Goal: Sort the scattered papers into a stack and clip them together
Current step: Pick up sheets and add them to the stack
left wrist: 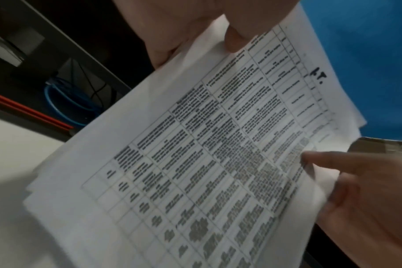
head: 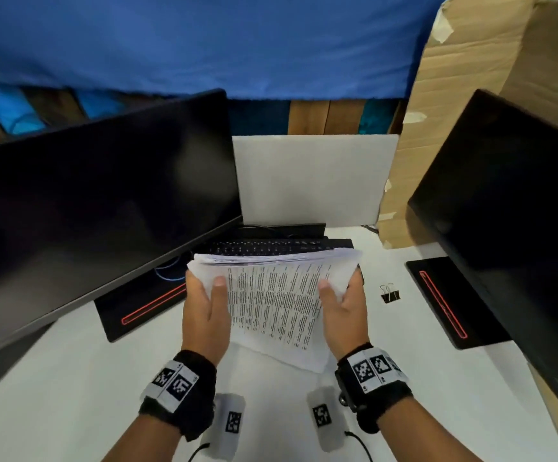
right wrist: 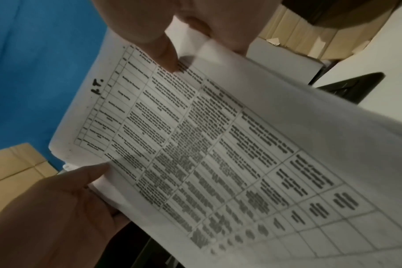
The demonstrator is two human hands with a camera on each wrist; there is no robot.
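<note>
A stack of white printed papers (head: pixel 276 301) is held upright above the white table, its lower edge near the surface. My left hand (head: pixel 206 306) grips its left side, thumb on the front sheet. My right hand (head: pixel 341 305) grips the right side the same way. The front sheet (left wrist: pixel 207 154) carries a printed table, also seen in the right wrist view as the sheet (right wrist: pixel 218 154). The top edges of the sheets fan out unevenly. A black binder clip (head: pixel 389 294) lies on the table, right of my right hand.
A black monitor (head: pixel 97 208) stands at left and another monitor (head: pixel 511 208) at right, each on a black base with a red line. A black keyboard (head: pixel 271 246) lies behind the papers. A cardboard box (head: pixel 464 95) rises at back right. A white board (head: pixel 311 178) leans behind the keyboard.
</note>
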